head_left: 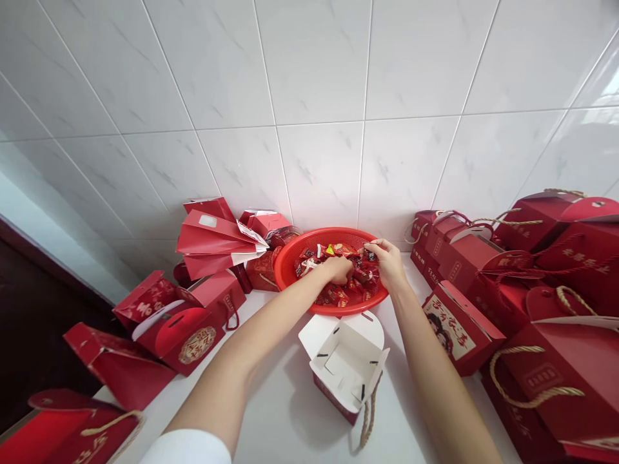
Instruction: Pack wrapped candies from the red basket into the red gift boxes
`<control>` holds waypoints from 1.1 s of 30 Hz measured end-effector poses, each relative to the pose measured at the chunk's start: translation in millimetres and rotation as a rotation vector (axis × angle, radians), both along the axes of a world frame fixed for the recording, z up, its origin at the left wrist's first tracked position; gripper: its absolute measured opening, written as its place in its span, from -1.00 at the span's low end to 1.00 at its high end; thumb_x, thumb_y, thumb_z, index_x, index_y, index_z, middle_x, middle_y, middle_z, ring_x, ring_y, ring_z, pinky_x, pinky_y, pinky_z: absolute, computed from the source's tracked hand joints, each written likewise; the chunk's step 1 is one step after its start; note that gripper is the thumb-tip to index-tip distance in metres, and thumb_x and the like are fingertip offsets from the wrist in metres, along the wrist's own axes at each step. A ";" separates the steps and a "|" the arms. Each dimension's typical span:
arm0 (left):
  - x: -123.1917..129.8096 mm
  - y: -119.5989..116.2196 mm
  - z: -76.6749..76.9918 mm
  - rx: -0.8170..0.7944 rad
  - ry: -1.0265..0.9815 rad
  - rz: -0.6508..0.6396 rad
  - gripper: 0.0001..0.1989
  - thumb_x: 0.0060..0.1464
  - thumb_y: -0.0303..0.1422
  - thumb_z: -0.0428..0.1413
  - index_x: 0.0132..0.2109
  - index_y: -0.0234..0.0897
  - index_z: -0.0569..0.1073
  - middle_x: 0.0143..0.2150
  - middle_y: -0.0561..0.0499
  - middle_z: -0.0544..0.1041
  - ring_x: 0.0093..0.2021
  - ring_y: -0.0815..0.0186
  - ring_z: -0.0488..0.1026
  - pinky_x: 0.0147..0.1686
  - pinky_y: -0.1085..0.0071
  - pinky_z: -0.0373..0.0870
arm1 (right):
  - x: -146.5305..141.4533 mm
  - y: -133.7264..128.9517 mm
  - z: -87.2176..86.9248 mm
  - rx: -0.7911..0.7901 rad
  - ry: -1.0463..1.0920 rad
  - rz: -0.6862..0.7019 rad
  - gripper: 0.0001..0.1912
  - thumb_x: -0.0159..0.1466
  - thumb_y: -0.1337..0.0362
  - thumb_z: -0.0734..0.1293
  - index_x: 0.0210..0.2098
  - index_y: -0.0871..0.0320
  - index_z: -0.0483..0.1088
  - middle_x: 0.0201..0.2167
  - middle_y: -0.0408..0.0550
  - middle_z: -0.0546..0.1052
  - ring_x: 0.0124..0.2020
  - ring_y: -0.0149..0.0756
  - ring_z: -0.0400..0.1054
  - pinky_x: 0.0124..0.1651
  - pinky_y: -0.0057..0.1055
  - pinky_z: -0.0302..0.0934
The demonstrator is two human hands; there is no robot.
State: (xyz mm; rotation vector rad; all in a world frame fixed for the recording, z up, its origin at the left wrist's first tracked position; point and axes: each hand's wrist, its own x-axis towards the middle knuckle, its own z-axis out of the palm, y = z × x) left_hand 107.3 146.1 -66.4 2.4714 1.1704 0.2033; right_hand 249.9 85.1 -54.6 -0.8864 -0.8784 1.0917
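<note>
A red plastic basket (297,240) stands against the wall and holds many wrapped candies (338,295), mostly red. My left hand (340,269) reaches down among them with curled fingers; what its fingertips hold, if anything, is hidden. At the basket's right side, my right hand (389,261) pinches a dark-wrapped candy (370,254) between thumb and fingers. Just in front of the basket sits a small gift box (349,361), its flaps spread and its white inside bare. A twisted rope handle (368,419) hangs from the box's right side.
Red gift boxes (193,332) crowd the left side of the white table (275,412). More red boxes with rope handles (556,374) are packed along the right. Folded red cartons (217,238) lean at the back left. A tiled wall (319,161) rises behind the basket.
</note>
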 end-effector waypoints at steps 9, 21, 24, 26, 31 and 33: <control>-37.0 17.4 16.9 -0.045 -0.109 0.111 -0.74 -0.09 -0.53 0.09 -0.27 -0.28 0.64 -0.27 -0.02 0.66 -0.20 0.20 0.57 -0.13 0.40 0.45 | 0.6 1.0 -0.3 -0.005 -0.020 -0.007 -0.70 -0.13 0.17 0.47 -0.50 0.10 0.30 -0.56 -0.14 0.50 -0.37 -0.23 0.45 -0.27 -0.35 0.30; -28.5 3.3 22.2 -0.056 0.118 0.193 -0.55 -0.01 -0.64 0.05 0.00 -0.23 0.58 0.04 -0.04 0.62 0.06 0.23 0.54 0.07 0.49 0.38 | 0.1 0.4 0.0 -0.002 -0.010 -0.016 -0.70 -0.15 0.18 0.48 -0.50 0.11 0.32 -0.55 -0.13 0.52 -0.44 -0.30 0.40 -0.32 -0.38 0.27; -22.8 0.0 23.2 -0.047 0.269 0.267 -0.65 -0.03 -0.47 0.21 -0.04 -0.24 0.60 0.03 -0.15 0.62 0.07 0.04 0.54 0.10 0.29 0.40 | 0.0 -0.2 0.3 -0.001 -0.004 -0.014 -0.71 -0.16 0.19 0.49 -0.52 0.11 0.33 -0.59 -0.15 0.50 -0.47 -0.31 0.38 -0.34 -0.38 0.26; -17.5 -0.8 21.8 -0.039 0.370 0.317 -0.59 -0.10 -0.36 0.30 -0.02 -0.26 0.59 0.04 -0.24 0.60 0.11 -0.07 0.51 0.13 0.17 0.38 | -0.3 -0.5 0.5 -0.003 0.015 -0.013 -0.72 -0.17 0.21 0.49 -0.53 0.12 0.34 -0.61 -0.16 0.49 -0.48 -0.32 0.38 -0.34 -0.39 0.26; -5.8 -3.7 17.2 -0.039 0.546 0.339 -0.32 -0.20 -0.13 0.38 0.12 -0.22 0.52 0.15 -0.33 0.52 0.15 -0.18 0.45 0.14 -0.02 0.34 | -0.9 -0.5 1.1 -0.006 0.026 -0.015 -0.75 -0.17 0.23 0.49 -0.55 0.12 0.36 -0.61 -0.16 0.49 -0.49 -0.34 0.37 -0.35 -0.41 0.24; -3.9 -5.9 17.4 -0.028 0.572 0.301 -0.28 -0.20 -0.10 0.38 0.15 -0.17 0.49 0.18 -0.32 0.50 0.17 -0.20 0.43 0.16 -0.08 0.29 | -1.0 -0.1 1.1 -0.009 0.026 -0.015 -0.75 -0.18 0.24 0.49 -0.55 0.13 0.36 -0.59 -0.16 0.50 -0.48 -0.34 0.38 -0.35 -0.41 0.23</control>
